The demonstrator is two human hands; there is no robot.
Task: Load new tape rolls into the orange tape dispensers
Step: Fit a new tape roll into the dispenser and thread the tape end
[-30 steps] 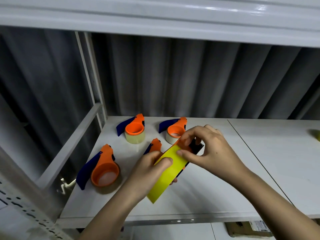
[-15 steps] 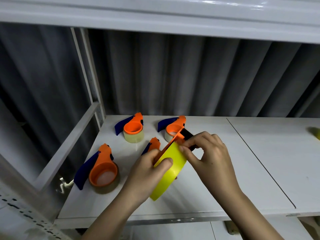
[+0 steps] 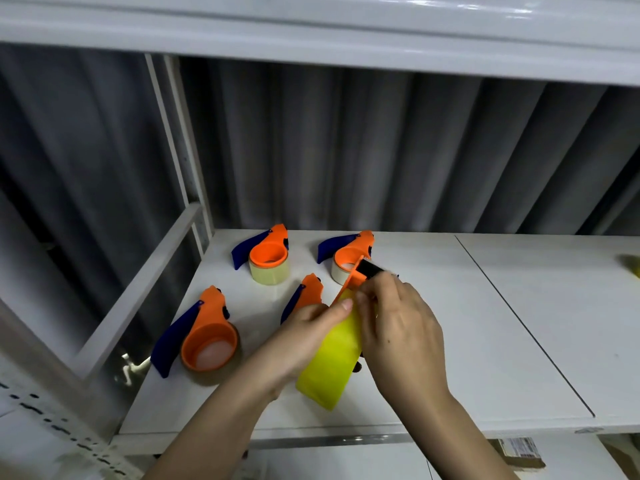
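A yellow tape roll (image 3: 330,363) sits in an orange dispenser (image 3: 358,276) that I hold tilted above the white shelf (image 3: 485,341). My left hand (image 3: 304,336) grips the roll and dispenser from the left, thumb on the roll's upper edge. My right hand (image 3: 398,327) curls over the roll from the right, fingertips at the dispenser's orange lip and black end. Three orange dispensers with blue handles lie on the shelf: front left (image 3: 204,337), back left (image 3: 266,254), back middle (image 3: 346,252). Another orange dispenser (image 3: 308,294) shows partly behind my left hand.
The shelf's front edge (image 3: 311,434) runs below my wrists. A white upright and diagonal brace (image 3: 152,268) stand at the left. A seam (image 3: 519,323) divides the shelf; something yellow (image 3: 632,265) lies at the far right edge. A grey corrugated wall is behind.
My right hand has shifted down over the yellow roll, covering more of it. The dispenser's orange lip and black end now show above my fingers. The roll has turned slightly more upright.
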